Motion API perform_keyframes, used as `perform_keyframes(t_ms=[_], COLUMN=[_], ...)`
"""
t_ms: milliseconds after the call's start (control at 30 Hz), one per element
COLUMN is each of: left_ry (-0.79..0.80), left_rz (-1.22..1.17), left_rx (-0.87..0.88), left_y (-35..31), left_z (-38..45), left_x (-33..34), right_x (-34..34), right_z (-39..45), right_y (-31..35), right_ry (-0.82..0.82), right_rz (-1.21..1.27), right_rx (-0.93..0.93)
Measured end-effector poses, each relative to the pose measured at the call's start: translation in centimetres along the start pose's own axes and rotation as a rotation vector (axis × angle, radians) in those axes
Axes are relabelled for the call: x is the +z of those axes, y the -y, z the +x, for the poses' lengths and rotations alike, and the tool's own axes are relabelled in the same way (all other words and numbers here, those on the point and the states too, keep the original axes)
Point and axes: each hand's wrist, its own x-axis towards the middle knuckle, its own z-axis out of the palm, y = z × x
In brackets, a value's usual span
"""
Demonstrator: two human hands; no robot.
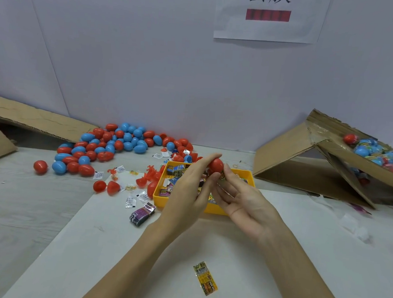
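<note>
My left hand (189,187) pinches a red plastic egg (216,165) between fingertips and thumb, above the yellow tray (158,196). My right hand (241,197) is palm up beside it, its fingers touching the egg's underside and a small printed wrapper (223,177) there. Whether the right fingers grip the wrapper is unclear. The tray holds several small printed packets.
A heap of red and blue eggs (113,143) lies at the back left. Open red halves, white sachets and a bundled stack (142,214) lie left of the tray. A yellow packet (205,278) lies near me. Cardboard boxes stand left (31,118) and right (328,152).
</note>
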Motion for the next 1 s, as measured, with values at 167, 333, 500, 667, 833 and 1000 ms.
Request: perform_keyframes(t_ms=[167,333,500,667,833,1000], left_ry=[-0.024,-0.029,-0.035,-0.069,-0.099,-0.113], left_rz=[0.025,0.009,0.018,0.015,0.031,0.055], left_rx=[0.027,0.051,0.079,0.107,0.123,0.105], left_y=[0.43,0.71,0.65,0.6,0.67,0.64], left_z=[0.05,0.05,0.03,0.08,0.0,-0.17], left_x=[-0.18,-0.17,-0.28,-0.28,-0.09,0.02], right_x=[0.52,0.6,0.65,0.67,0.96,1.07], right_z=[-0.44,-0.62,-0.6,-0.67,-0.94,-0.9], right_y=[-0.11,0.02,-0.17,-0.16,-0.16,-0.54], right_ry=[-0.02,-0.028,-0.034,-0.021,-0.025,-0.039], right_rz=[0.058,0.081,0.111,0.083,-0.003,-0.008], right_rx=[0.06,0.085,0.103,0.085,0.04,0.008])
